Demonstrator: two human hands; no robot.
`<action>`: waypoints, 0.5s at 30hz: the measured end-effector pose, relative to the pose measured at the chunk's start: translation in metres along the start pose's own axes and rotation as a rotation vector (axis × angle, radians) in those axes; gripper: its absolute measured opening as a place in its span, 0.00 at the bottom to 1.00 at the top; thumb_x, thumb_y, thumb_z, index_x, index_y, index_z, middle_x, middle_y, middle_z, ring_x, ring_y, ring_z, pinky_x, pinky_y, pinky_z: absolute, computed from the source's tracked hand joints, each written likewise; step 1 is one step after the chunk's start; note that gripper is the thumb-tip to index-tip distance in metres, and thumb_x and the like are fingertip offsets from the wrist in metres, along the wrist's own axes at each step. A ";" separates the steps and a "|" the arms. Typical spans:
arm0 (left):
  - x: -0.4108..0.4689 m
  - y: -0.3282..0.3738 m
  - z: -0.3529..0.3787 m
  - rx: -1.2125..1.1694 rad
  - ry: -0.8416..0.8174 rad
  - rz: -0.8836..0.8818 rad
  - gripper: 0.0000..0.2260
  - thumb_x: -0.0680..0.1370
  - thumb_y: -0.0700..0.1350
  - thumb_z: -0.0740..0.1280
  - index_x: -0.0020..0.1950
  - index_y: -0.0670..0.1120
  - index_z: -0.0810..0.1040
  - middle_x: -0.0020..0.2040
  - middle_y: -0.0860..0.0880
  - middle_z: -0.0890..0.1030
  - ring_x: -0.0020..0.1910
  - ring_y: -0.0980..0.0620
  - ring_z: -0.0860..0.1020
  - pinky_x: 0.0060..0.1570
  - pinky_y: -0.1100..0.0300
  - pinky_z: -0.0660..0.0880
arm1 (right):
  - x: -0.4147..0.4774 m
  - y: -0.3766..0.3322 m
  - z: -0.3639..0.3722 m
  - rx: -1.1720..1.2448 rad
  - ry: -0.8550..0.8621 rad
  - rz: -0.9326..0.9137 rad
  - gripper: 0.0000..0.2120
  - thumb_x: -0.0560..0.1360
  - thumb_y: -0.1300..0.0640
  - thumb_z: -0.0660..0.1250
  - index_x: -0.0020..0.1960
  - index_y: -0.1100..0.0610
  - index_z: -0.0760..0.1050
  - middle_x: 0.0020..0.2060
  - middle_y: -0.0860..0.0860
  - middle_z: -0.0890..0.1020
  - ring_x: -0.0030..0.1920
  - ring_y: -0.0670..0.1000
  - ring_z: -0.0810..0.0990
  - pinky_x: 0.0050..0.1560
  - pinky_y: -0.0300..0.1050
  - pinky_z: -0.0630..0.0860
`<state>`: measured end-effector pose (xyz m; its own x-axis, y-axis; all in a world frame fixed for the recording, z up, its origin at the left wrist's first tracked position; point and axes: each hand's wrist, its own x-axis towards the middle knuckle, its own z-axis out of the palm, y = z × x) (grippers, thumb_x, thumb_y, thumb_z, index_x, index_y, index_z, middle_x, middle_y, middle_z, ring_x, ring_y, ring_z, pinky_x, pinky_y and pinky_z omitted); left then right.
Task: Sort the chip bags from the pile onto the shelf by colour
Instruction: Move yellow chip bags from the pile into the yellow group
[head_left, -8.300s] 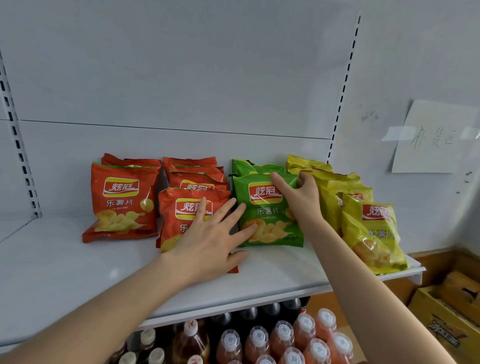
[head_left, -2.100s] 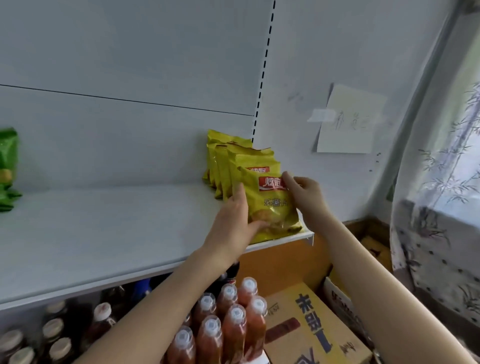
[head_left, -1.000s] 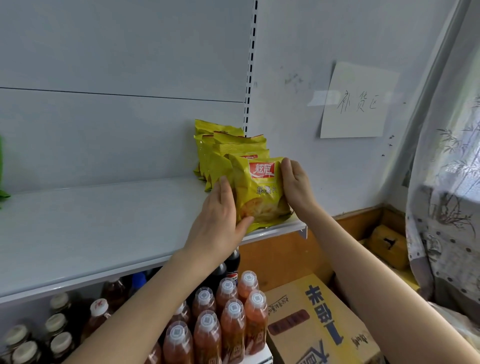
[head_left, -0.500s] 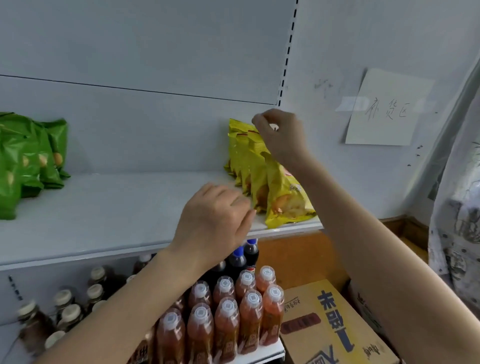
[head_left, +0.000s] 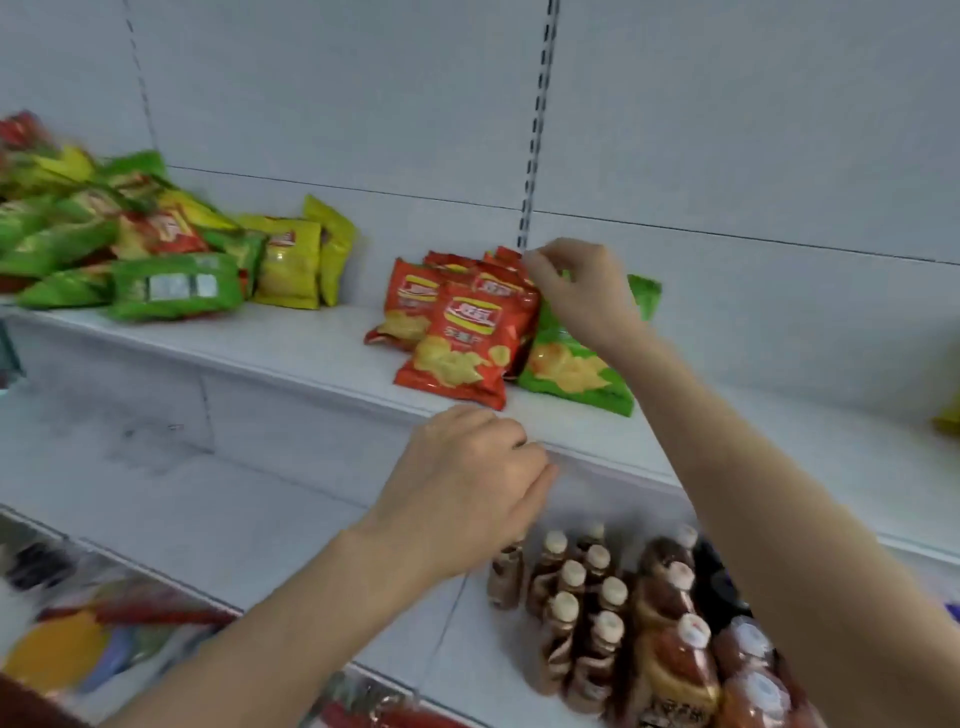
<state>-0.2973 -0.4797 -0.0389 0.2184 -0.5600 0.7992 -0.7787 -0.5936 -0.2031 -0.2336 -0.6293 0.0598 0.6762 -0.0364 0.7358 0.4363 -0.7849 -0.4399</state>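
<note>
Mixed pile (head_left: 130, 244) of red, green and yellow bags lies left on the shelf (head_left: 311, 343); red bags (head_left: 467, 332) stand mid-shelf, green bags (head_left: 576, 369) touching their right

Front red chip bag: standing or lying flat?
Standing, tilted back: the front red bag rests bottom-edge on the shelf, leaning on red bags behind.

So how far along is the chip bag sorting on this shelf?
Partly done: the red bags stand grouped on the shelf with the green bags close beside them. The right hand is at the red bags' tops; I can't tell if it grips one. The left hand holds nothing. Left to sort: the mixed pile of green, yellow and red bags.
</note>
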 end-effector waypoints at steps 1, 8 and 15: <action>-0.016 -0.023 -0.014 0.048 -0.015 -0.020 0.16 0.75 0.48 0.61 0.31 0.45 0.80 0.29 0.49 0.76 0.30 0.46 0.75 0.34 0.58 0.69 | 0.005 -0.019 0.027 0.027 -0.023 -0.023 0.13 0.77 0.57 0.62 0.44 0.66 0.79 0.36 0.55 0.82 0.40 0.54 0.77 0.38 0.39 0.68; -0.111 -0.153 -0.086 0.226 -0.057 -0.183 0.18 0.76 0.48 0.59 0.29 0.46 0.78 0.26 0.49 0.74 0.28 0.46 0.74 0.29 0.60 0.71 | 0.042 -0.130 0.181 0.164 -0.204 -0.142 0.11 0.77 0.59 0.62 0.45 0.65 0.79 0.43 0.55 0.83 0.45 0.50 0.78 0.43 0.33 0.69; -0.148 -0.257 -0.093 0.308 -0.001 -0.295 0.17 0.75 0.48 0.59 0.29 0.45 0.78 0.26 0.49 0.74 0.27 0.46 0.75 0.28 0.60 0.70 | 0.100 -0.164 0.283 0.161 -0.250 -0.132 0.10 0.77 0.57 0.63 0.48 0.62 0.80 0.46 0.55 0.83 0.49 0.52 0.79 0.50 0.42 0.71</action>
<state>-0.1841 -0.1907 -0.0522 0.4064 -0.3413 0.8476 -0.4710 -0.8731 -0.1257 -0.0695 -0.3288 0.0599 0.7239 0.2273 0.6514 0.6042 -0.6646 -0.4396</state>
